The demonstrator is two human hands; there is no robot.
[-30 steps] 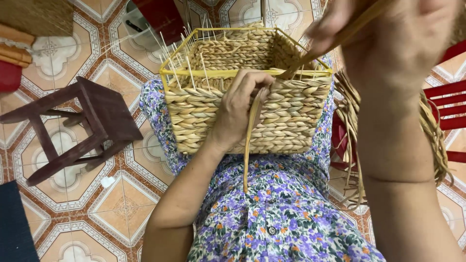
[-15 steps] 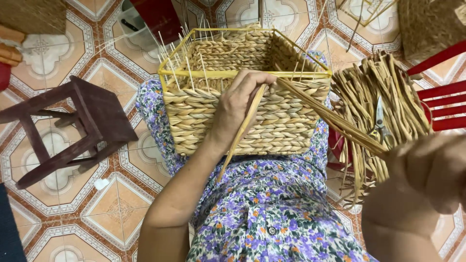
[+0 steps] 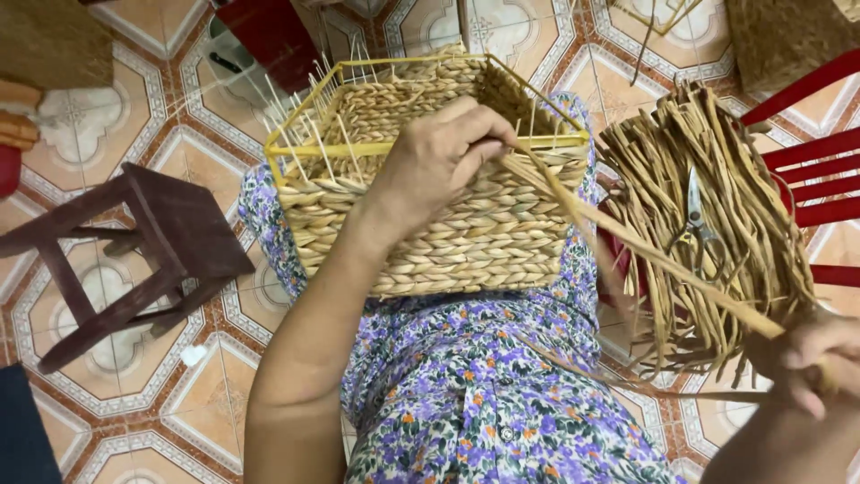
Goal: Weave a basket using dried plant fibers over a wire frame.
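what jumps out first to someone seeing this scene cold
A half-woven basket with a yellow wire rim sits on the lap at centre, the left hand pressing on its front wall. A long fibre strand runs from there to the right hand at lower right. Scissors lie on a bundle of strands at right; a dark stool stands at left.

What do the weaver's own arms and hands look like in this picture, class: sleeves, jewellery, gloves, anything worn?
Both arms are bare as far as the view shows, with no sleeve over either forearm. The left hand has no glove, ring or bracelet visible, and its fingers are uncovered. The right hand, low at the frame's edge, is also bare, with no watch or bangle in sight. A purple floral dress covers the lap.
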